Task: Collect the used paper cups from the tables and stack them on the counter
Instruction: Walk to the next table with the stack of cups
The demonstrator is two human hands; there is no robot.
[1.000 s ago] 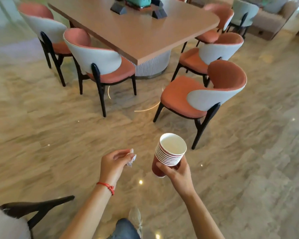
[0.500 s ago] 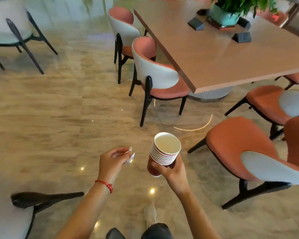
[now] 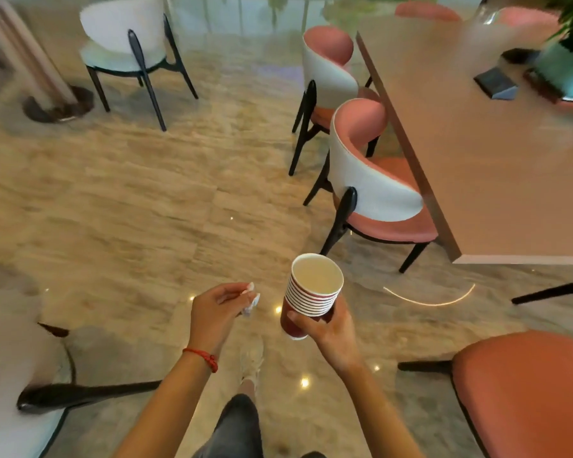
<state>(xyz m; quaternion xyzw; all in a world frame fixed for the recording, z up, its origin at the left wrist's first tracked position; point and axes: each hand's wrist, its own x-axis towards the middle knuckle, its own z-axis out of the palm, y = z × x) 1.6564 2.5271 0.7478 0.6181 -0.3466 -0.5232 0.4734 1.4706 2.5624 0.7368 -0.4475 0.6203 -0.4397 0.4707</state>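
A nested stack of several red paper cups with white rims is held upright in front of me, over the floor. My right hand grips the stack low on its side, fingers curled round it. The top cup looks empty inside. My left hand is just left of the stack, apart from it, and pinches a small crumpled white scrap of paper between thumb and fingertips. A red string bracelet sits on my left wrist. No counter is in view.
A long brown table runs along the right, with a potted plant and dark sign holders on it. Pink-and-white chairs line its left edge. A pale chair stands far left, another chair back at my lower left, an orange seat at lower right.
My view has swung left, so the table and chairs have slid to the right of the frame. Both hands keep their holds on the cup stack and the paper scrap.
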